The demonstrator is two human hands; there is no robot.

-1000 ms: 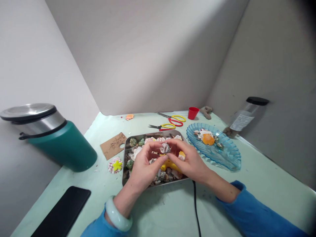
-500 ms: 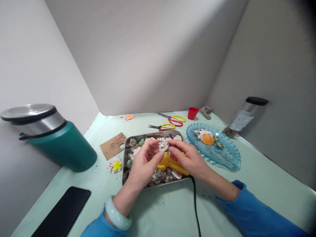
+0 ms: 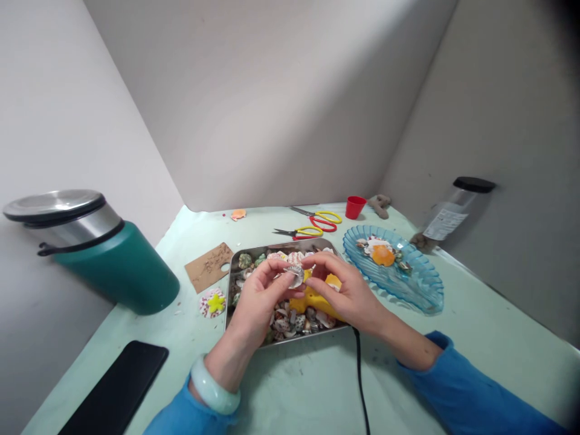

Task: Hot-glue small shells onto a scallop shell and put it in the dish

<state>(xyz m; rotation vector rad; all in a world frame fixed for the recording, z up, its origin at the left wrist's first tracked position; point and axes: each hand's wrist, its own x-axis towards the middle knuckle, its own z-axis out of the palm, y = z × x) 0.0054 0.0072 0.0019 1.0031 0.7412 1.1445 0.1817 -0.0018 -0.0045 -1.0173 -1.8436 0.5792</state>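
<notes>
Over a metal tray (image 3: 232, 284) filled with several seashells, my left hand (image 3: 256, 299) pinches a small pale shell (image 3: 296, 275) between thumb and fingers. My right hand (image 3: 348, 293) is closed round a yellow glue gun (image 3: 312, 299), whose tip sits right against the shell. The gun's black cord (image 3: 360, 374) runs toward me across the table. Both wrists wear blue sleeves, and a pale bangle (image 3: 211, 389) rings the left one.
A blue glass dish (image 3: 414, 284) with shells lies right of the tray. Behind are scissors (image 3: 312, 226), a red cup (image 3: 354, 207), a brown card tag (image 3: 208, 266) and a decorated shell (image 3: 212, 302). A green jug (image 3: 104, 260) stands left, a black phone (image 3: 118, 389) near left, a bottle (image 3: 453, 211) right.
Both hands have shifted slightly toward me and left over the tray. The shell has been turned between the left fingers, and the glue gun has tilted against it.
</notes>
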